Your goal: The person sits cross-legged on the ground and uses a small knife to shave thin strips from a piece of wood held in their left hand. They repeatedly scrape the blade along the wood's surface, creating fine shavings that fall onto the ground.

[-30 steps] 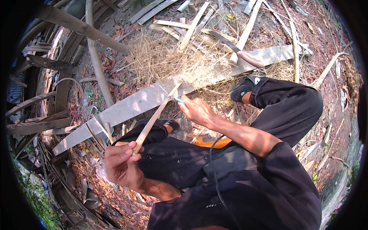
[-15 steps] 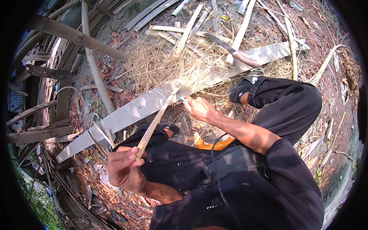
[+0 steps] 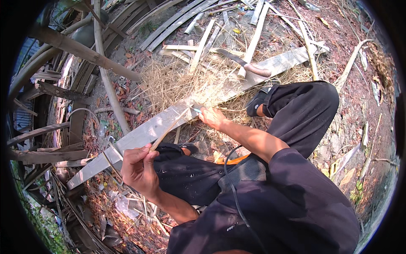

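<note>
My left hand (image 3: 141,173) pinches the near end of a pale bamboo strip (image 3: 168,129) between thumb and fingers. The strip slants up and away to the right, its narrow edge showing. Its far end meets a grey wooden plank (image 3: 137,134) beside my right hand (image 3: 212,118). That hand is closed round a small light-blue tool (image 3: 197,110); most of the tool is hidden by the fingers, so its kind is unclear. Thin curled shavings (image 3: 167,82) are heaped on and behind the plank.
A large knife (image 3: 257,70) with a brown handle lies across the plank's right part. Split bamboo pieces (image 3: 255,40) lie beyond the shavings. Poles and boards (image 3: 91,55) crowd the left. An orange object (image 3: 232,159) and a dark cord (image 3: 231,182) are by my lap.
The strip has turned from its broad face to a narrow edge, and my left hand has rolled with it. My right hand keeps its place by the strip's far end. The whole view has shifted slightly.
</note>
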Demonstrator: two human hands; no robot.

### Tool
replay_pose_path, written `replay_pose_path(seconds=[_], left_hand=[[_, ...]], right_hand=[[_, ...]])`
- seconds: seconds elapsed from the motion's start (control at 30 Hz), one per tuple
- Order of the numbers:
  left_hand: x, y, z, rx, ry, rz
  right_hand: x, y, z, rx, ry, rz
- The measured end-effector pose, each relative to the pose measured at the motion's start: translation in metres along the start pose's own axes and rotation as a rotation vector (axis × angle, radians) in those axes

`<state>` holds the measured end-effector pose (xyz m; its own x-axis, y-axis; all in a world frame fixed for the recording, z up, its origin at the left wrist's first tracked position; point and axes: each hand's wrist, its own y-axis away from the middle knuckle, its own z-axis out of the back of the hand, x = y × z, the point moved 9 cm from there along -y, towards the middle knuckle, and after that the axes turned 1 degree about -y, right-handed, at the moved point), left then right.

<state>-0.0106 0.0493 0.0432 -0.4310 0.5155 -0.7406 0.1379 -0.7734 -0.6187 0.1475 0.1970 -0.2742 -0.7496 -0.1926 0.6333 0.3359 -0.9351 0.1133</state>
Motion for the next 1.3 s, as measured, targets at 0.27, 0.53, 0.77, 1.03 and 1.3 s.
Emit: replay_pose_path(seconds=[0.27,0.53,0.77,1.03,1.3], left_hand=[[-0.011,-0.002,-0.007,0.075,-0.042,-0.073],[0.015,0.014,0.031,-0.070,0.065,-0.129],[0.011,0.010,0.027,-0.091,0.072,-0.090],[0.011,0.012,0.028,-0.133,0.065,-0.090],[0.011,0.020,0.029,-0.134,0.079,-0.091]], right_hand=[[-0.052,-0.012,-0.044,-0.040,0.051,-0.160],[-0.005,0.011,-0.002,-0.058,-0.365,-0.170],[-0.054,0.014,-0.032,-0.001,-0.177,-0.211],[0.001,0.013,-0.010,0.005,-0.272,-0.048],[0.007,0.013,0.001,0.056,-0.250,-0.026]])
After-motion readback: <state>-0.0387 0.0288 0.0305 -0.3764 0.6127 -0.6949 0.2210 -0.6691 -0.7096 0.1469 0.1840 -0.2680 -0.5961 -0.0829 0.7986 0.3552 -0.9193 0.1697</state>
